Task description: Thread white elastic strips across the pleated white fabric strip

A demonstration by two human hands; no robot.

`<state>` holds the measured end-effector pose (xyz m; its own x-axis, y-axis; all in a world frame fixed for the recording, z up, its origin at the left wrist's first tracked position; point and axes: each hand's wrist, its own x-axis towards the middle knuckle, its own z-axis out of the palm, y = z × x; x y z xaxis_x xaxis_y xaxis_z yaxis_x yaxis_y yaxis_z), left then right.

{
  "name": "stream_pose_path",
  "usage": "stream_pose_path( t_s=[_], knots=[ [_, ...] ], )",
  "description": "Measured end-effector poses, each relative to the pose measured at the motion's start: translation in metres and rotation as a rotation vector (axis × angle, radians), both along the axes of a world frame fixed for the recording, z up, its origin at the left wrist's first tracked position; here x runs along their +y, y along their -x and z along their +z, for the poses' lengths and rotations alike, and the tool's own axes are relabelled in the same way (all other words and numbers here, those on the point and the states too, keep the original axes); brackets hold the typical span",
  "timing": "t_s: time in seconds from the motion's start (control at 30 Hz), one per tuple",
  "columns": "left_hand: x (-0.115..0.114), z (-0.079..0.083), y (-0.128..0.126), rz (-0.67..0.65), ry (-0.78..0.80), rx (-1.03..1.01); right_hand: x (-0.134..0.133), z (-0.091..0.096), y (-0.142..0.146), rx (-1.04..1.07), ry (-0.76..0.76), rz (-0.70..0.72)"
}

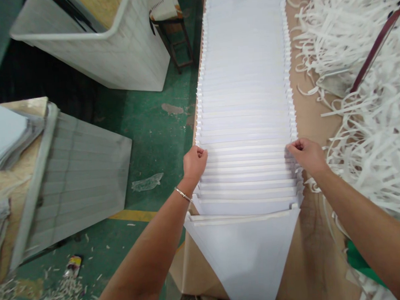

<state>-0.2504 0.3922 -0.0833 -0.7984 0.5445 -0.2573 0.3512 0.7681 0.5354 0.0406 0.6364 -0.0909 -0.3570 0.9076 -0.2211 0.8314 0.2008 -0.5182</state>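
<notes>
A long row of overlapping white paper sheets (pixel 246 117) with notched, tabbed side edges runs away from me along the table. My left hand (pixel 195 162) is closed in a pinch at the row's left edge. Across from it, my right hand (pixel 306 155) pinches the right edge, thumb and forefinger together. Exactly how many sheets lie between the fingers is hidden. Nearest to me, a larger white paper piece (pixel 247 249) with slanting sides tapers downward over the table's front edge.
Shredded white paper strips (pixel 380 168) heap up on the right, with a dark red-edged object (pixel 375 54) among them. A brown-covered table (pixel 319 237) bears the row. On the left stand a white bin (pixel 139 51), a grey bin (pixel 84 168) with stacked papers and a stool (pixel 178 42).
</notes>
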Motion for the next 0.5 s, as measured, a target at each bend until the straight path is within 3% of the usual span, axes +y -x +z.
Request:
stream_pose_path(
  t_s=[0.13, 0.23, 0.37, 0.43, 0.5],
  knots=[
    [0.008, 0.012, -0.002, -0.065, 0.186, 0.095, 0.006, 0.015, 0.002, -0.059, -0.017, 0.044],
    [0.007, 0.025, -0.002, -0.041, 0.243, 0.161, 0.010, 0.037, -0.018, -0.086, -0.076, 0.086],
    [-0.011, 0.036, -0.012, -0.022, 0.110, 0.152, -0.001, 0.063, -0.068, -0.090, -0.097, 0.410],
    [-0.021, 0.037, -0.029, -0.062, 0.008, 0.098, -0.010, 0.064, -0.087, -0.046, -0.100, 0.566],
    [-0.028, 0.037, -0.053, -0.118, -0.081, 0.008, -0.017, 0.056, -0.096, -0.002, -0.145, 0.620]
  ],
)
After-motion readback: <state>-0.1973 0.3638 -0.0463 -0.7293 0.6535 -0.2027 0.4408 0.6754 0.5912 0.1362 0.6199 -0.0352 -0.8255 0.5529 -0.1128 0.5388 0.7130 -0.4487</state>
